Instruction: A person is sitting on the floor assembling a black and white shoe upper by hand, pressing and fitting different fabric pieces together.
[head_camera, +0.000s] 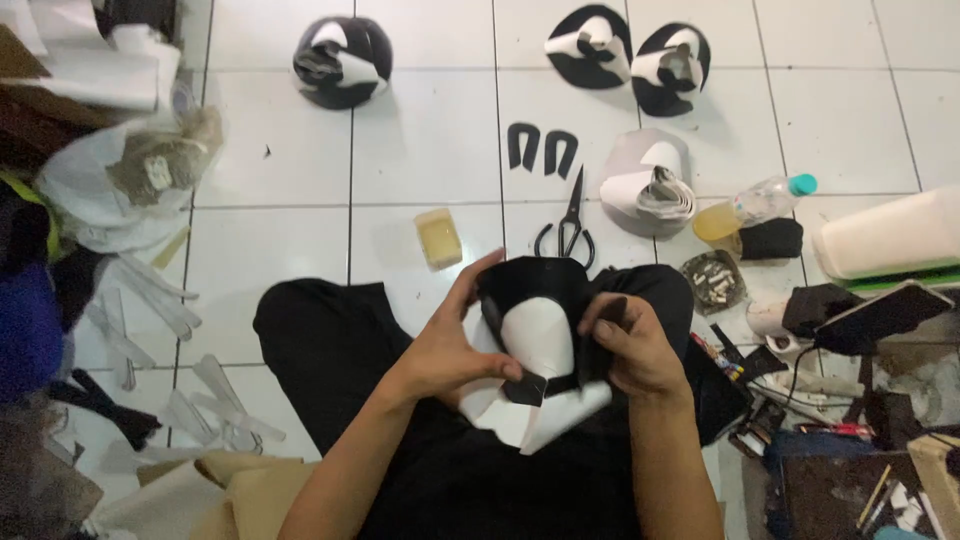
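I sit cross-legged on a white tiled floor (420, 140). Both hands hold a black and white shoe upper piece (535, 340) above my lap. My left hand (455, 345) grips its left side, thumb pressed on the black strip at the lower front. My right hand (630, 345) clasps the right edge, fingers curled over the black material. White lining flaps hang below the piece.
Black-handled scissors (568, 225), a yellowish block (438, 237) and two black U-shaped cutouts (542, 150) lie ahead. Three similar black and white pieces (342, 62) sit farther off. A plastic bottle (755, 205), ashtray (712, 280) and clutter fill the right; scraps and bags lie left.
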